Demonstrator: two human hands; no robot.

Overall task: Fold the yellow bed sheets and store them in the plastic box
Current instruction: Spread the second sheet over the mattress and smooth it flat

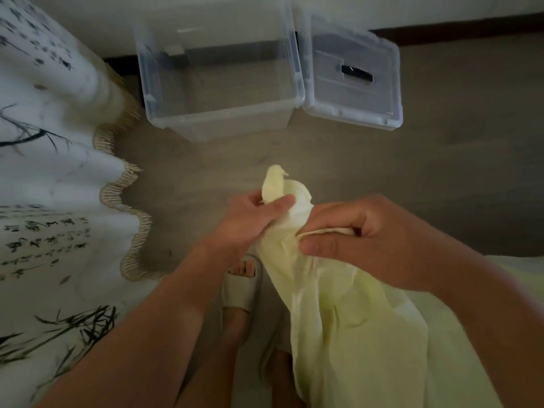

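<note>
A pale yellow bed sheet (347, 319) hangs bunched in front of me and trails down to the lower right. My left hand (250, 219) pinches one corner of it, with the tip of the cloth sticking up above my thumb. My right hand (362, 240) grips another edge of the sheet close beside it. A clear plastic box (217, 119) stands open and empty on the floor ahead, well beyond both hands. Its clear lid (353, 75) lies flat on the floor to the right of the box.
A white cloth with black ink bamboo and writing and a fringed hem (59, 172) hangs along the left. My feet in pale slippers (241, 290) stand on the grey-brown floor (441, 172) below the hands. A dark skirting board (456, 28) runs along the far wall.
</note>
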